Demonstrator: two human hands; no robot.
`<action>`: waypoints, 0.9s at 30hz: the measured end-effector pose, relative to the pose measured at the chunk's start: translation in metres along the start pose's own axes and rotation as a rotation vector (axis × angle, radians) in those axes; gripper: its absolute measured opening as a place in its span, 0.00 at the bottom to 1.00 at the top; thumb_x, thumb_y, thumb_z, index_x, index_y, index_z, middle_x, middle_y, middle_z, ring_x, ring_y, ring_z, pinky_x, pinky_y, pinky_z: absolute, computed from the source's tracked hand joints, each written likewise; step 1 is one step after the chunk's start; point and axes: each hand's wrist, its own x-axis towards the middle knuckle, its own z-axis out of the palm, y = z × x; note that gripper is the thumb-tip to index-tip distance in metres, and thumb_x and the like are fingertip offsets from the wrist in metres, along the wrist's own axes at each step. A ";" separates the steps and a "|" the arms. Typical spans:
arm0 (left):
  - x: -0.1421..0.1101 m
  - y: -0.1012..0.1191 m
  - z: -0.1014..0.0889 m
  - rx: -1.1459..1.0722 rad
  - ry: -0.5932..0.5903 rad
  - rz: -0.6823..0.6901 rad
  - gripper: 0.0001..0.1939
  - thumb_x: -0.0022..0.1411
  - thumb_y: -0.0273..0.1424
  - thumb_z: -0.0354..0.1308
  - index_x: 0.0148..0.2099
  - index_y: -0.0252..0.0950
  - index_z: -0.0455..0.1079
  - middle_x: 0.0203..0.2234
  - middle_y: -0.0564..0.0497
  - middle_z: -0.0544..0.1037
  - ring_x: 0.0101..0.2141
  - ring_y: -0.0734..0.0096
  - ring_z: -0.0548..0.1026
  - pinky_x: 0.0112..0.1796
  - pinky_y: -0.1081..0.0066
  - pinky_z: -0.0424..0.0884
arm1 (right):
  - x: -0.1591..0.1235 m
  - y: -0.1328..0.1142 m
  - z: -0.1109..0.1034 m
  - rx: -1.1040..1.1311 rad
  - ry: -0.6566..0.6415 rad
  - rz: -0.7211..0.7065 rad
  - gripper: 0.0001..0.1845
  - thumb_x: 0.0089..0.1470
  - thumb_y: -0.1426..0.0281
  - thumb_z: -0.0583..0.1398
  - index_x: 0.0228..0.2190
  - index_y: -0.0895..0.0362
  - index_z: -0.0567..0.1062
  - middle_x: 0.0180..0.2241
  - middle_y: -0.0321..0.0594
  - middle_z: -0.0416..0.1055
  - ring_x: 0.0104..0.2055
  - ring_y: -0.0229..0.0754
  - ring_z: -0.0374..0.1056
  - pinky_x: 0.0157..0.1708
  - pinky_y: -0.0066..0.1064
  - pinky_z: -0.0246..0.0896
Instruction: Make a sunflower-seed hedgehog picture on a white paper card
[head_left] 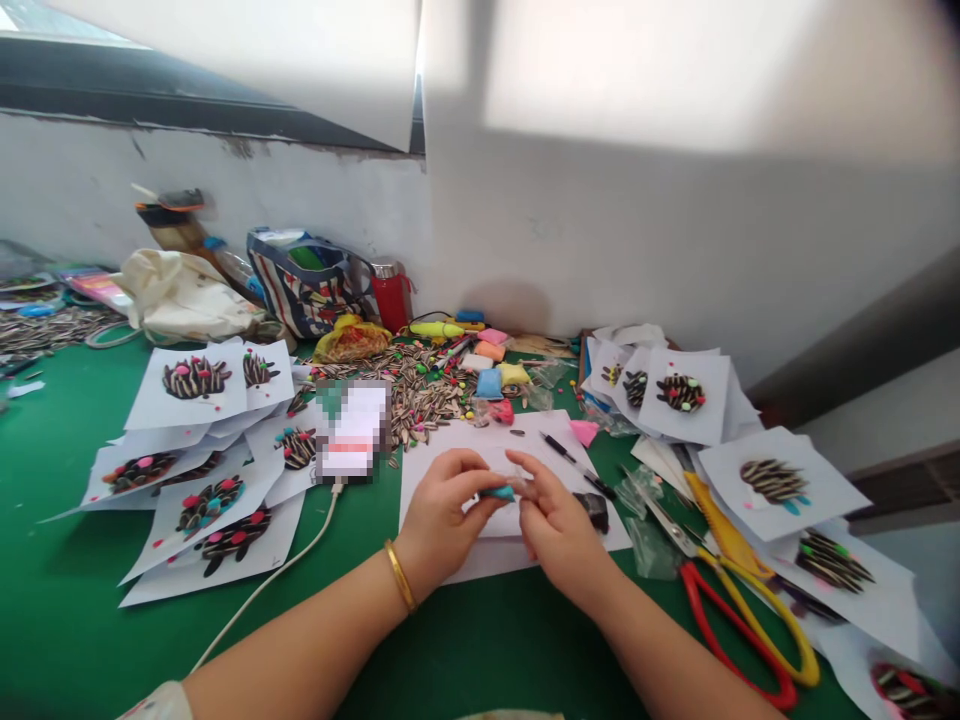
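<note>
My left hand [444, 518], with a gold bangle at the wrist, pinches a small piece of blue modelling clay [498, 493] between thumb and fingers. Close against it, my right hand [556, 528] has its thumb and fingers drawn together on what looks like a bit of clear plastic wrapping [520, 486]. Both hands are over white paper sheets [442, 440]. Right of the hands lie a black pen [574, 464] and a dark lump or packet [596, 510], partly hidden by my right hand. A single sunflower seed [517, 432] rests on the paper.
Loose sunflower seeds [409, 390] and coloured clay packets [489, 383] lie behind the paper. Finished seed pictures are stacked left [195, 500] and right [776, 480]. Red-and-yellow scissors [712, 565], a phone [352, 430] with a cable, bags and a red bottle [392, 297] surround the workspace.
</note>
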 end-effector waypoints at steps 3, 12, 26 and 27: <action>0.000 0.000 -0.001 0.002 -0.008 -0.003 0.07 0.60 0.29 0.62 0.42 0.41 0.77 0.37 0.48 0.72 0.39 0.68 0.71 0.40 0.67 0.70 | 0.000 -0.001 0.001 0.047 -0.008 0.016 0.30 0.53 0.73 0.54 0.58 0.49 0.63 0.29 0.34 0.74 0.15 0.30 0.58 0.17 0.24 0.55; 0.007 -0.001 -0.005 -0.478 0.026 -0.456 0.18 0.65 0.43 0.55 0.51 0.38 0.70 0.44 0.45 0.76 0.34 0.70 0.74 0.34 0.70 0.73 | 0.013 -0.012 -0.008 0.649 0.058 0.197 0.25 0.51 0.70 0.60 0.52 0.52 0.66 0.43 0.44 0.77 0.14 0.23 0.49 0.16 0.21 0.40; 0.005 0.000 -0.004 -0.537 -0.113 -0.525 0.21 0.65 0.46 0.54 0.48 0.35 0.76 0.38 0.44 0.80 0.37 0.65 0.74 0.41 0.66 0.69 | 0.010 -0.006 -0.006 0.336 -0.027 0.086 0.30 0.49 0.66 0.66 0.53 0.53 0.66 0.40 0.40 0.75 0.20 0.28 0.57 0.18 0.23 0.51; 0.005 0.000 -0.004 -0.539 -0.128 -0.522 0.21 0.64 0.45 0.54 0.47 0.35 0.76 0.39 0.44 0.80 0.38 0.64 0.74 0.41 0.65 0.69 | 0.010 -0.006 -0.006 0.305 -0.017 0.082 0.29 0.51 0.64 0.65 0.53 0.53 0.66 0.39 0.40 0.75 0.19 0.28 0.57 0.17 0.23 0.51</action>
